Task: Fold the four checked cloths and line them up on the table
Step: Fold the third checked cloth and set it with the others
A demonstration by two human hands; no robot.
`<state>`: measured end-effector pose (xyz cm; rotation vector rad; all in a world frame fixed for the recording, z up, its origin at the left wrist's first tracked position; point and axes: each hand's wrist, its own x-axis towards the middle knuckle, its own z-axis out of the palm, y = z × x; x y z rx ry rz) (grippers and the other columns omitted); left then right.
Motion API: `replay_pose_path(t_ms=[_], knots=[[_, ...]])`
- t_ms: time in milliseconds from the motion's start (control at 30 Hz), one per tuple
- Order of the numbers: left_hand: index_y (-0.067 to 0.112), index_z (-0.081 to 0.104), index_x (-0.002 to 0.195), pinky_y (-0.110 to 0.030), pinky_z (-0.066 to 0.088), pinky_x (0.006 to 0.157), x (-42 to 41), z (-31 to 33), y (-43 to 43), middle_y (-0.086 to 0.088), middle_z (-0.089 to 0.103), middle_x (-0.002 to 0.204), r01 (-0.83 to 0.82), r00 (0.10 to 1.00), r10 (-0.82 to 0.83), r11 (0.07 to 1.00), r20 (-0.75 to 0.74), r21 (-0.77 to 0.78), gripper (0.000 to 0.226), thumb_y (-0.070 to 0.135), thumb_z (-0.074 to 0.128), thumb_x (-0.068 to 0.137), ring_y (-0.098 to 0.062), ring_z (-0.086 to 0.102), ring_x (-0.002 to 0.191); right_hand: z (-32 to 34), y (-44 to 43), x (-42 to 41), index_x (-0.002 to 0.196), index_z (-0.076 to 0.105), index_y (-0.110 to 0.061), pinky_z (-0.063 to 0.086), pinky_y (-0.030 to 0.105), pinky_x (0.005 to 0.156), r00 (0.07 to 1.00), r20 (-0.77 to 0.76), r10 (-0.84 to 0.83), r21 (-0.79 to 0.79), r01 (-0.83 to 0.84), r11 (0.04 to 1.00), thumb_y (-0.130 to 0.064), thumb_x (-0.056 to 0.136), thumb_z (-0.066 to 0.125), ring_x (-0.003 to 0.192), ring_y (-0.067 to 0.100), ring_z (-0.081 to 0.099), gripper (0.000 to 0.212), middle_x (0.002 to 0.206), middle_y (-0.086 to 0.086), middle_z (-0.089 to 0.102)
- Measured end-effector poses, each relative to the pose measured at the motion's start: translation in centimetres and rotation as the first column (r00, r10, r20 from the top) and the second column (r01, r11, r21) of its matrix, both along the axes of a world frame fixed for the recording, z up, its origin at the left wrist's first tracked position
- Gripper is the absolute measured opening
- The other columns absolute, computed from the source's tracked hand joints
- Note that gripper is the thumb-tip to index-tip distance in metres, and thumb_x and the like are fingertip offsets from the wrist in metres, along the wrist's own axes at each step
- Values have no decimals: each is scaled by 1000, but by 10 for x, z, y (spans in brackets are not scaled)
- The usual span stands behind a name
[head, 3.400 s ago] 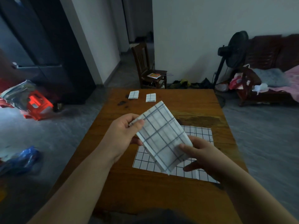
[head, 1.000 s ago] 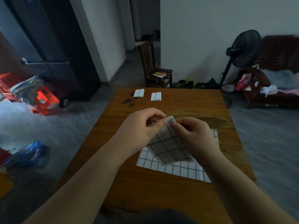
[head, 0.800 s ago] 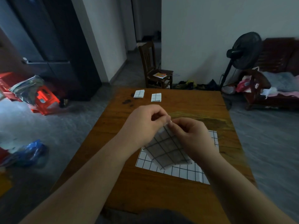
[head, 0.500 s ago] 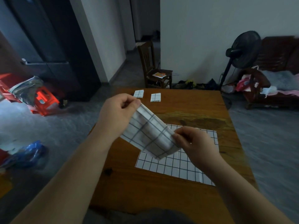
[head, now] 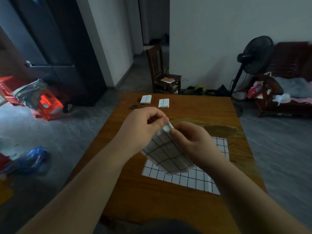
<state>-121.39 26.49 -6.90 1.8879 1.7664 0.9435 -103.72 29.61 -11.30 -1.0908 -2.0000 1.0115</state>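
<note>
Both hands (head: pixel 168 135) pinching cloth's (head: pixel 167 154) top corner.

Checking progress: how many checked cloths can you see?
4: two folded at the table's far edge, one in both hands, one flat beneath it. None seems hidden.

I am looking into a dim living room of a home — a wooden table (head: pixel 194 114), a dark chair (head: pixel 162 73) by the wall, a standing fan (head: pixel 253 56) and a cluttered sofa (head: pixel 290 85) — with a red plastic stool (head: pixel 45 105) on the grey floor.
</note>
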Motion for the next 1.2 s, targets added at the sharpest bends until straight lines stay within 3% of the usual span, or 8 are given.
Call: replay_pose_path(t_ms=[100,333,467,533,633,700,933,1200], knots=[[36,65,97,-13,41,68,-6,0,1,14,65,92,-51,999,51,998,4,22,5,35,60,98,2,60,86,-3,-1,-6,81,59,-34,43,15,58,998,55,-19,-18,20,1000,-38,99,56,68,-4,57,19,77,-12,62],[38,67,93,-18,42,68,-39,2,4,13,68,88,-159,986,156,986,62,55,8,34,61,97,6,61,84,-21,-6,10,85,68,-30,49,14,59,999,38,-27,-120,31,992,-36,98,59,72,1,61,17,78,-10,67],[38,65,104,-30,50,83,-45,-4,8,13,69,101,-180,948,187,982,258,-52,24,55,50,96,2,65,94,-18,-6,14,85,69,-26,48,16,60,998,-55,-41,-174,31,984,-36,99,57,72,2,62,21,81,-16,68],[32,67,116,-47,52,96,-46,-12,8,0,70,119,-108,796,235,962,558,-251,54,72,43,87,-16,68,108,-16,-5,15,87,71,-22,47,22,65,984,-145,-101,-241,64,968,-34,99,57,72,3,62,22,82,-11,69],[16,64,132,-54,47,103,-40,-40,1,-17,68,129,178,327,285,918,901,-355,68,65,37,92,-34,65,120,-17,-4,16,91,72,-21,47,29,71,944,-235,-232,-322,150,935,-31,101,56,75,6,62,22,84,-8,70],[12,62,134,-53,46,104,-28,-57,-7,-19,66,131,246,272,289,901,918,-356,64,58,32,100,-36,62,124,-21,-3,16,94,71,-21,47,28,71,914,-267,-305,-345,205,916,-29,102,55,80,9,63,20,88,-7,70],[27,56,134,-43,55,98,-8,-77,-10,-1,68,127,6,680,262,932,684,-363,32,21,49,104,-19,66,114,-37,-2,11,113,57,-30,57,28,73,970,-114,-215,-414,150,898,-20,100,58,101,15,64,17,112,-4,66],[56,35,145,-23,53,87,-1,-72,-16,28,60,121,-54,855,118,989,504,-141,49,25,43,108,13,59,108,-35,-6,9,110,65,-28,56,37,80,932,-208,-297,-393,199,898,-32,104,51,101,18,62,16,108,-4,66]])
